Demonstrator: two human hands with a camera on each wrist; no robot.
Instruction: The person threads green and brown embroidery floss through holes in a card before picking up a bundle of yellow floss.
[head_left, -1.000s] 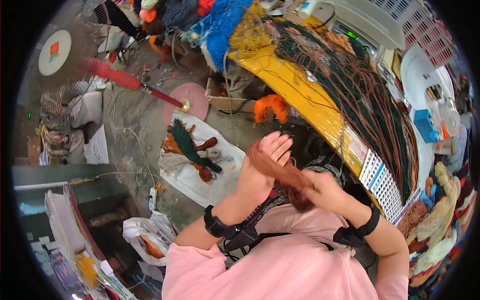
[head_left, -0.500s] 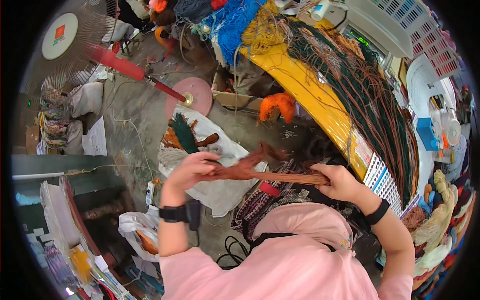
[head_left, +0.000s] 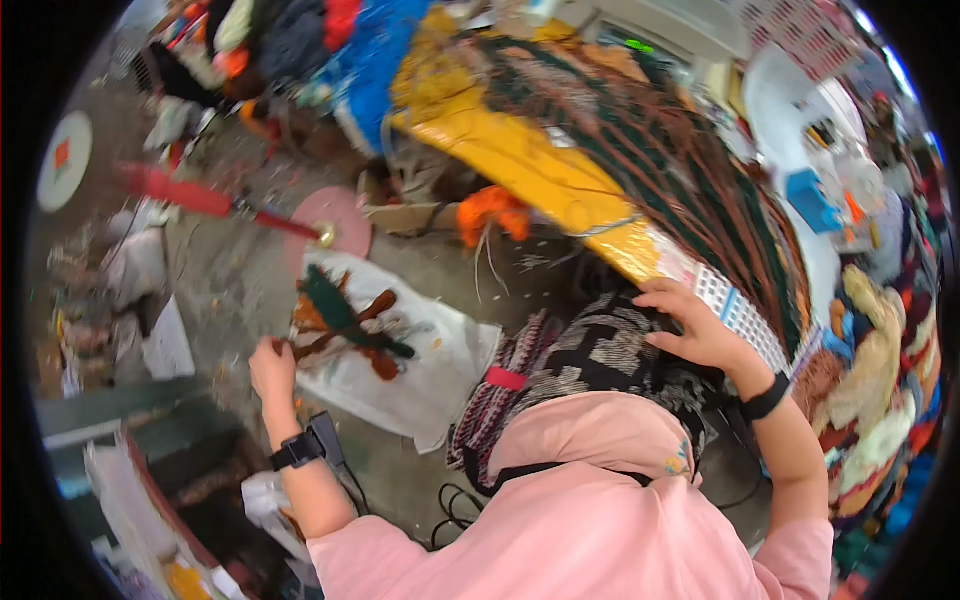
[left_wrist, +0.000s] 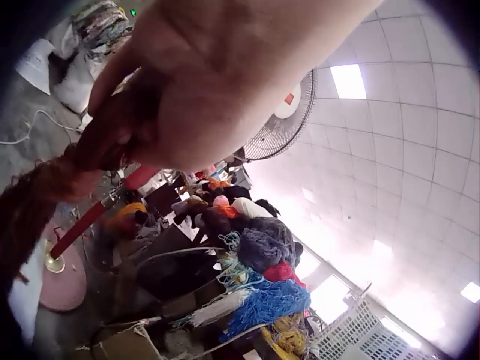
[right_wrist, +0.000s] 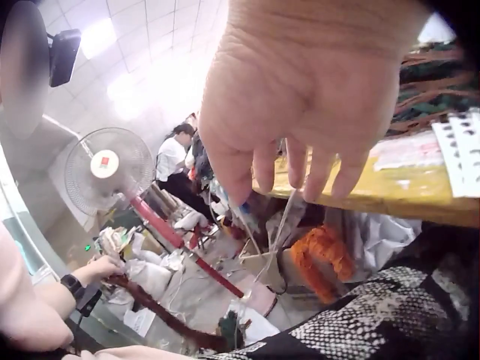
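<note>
At the left in the head view, my left hand (head_left: pixel 272 377) grips one end of a reddish-brown yarn bundle (head_left: pixel 318 343); its curled fingers also hold brown yarn (left_wrist: pixel 34 202) in the left wrist view. The bundle (right_wrist: pixel 165 313) stretches down and right from that hand in the right wrist view. It overlaps a white sheet (head_left: pixel 425 385) bearing a dark green bundle (head_left: pixel 335 300) and other brown bundles. My right hand (head_left: pixel 697 325) is empty, fingers spread, above the patterned cloth on the lap and beside the yellow-covered surface. Its fingers (right_wrist: pixel 264 165) hang loosely.
Long green and brown strands (head_left: pixel 690 150) cover the yellow surface (head_left: pixel 530 165). Orange yarn (head_left: pixel 492 212) hangs at its side. A red-poled fan (head_left: pixel 185 190) stands left, and a white bag (head_left: pixel 265 500) lies lower left. Coloured yarn (head_left: pixel 870 370) is piled at right.
The hands have moved from together to far apart. My left hand has carried the brown yarn left over the sheet; my right hand has let go of it. The head view has shifted.
</note>
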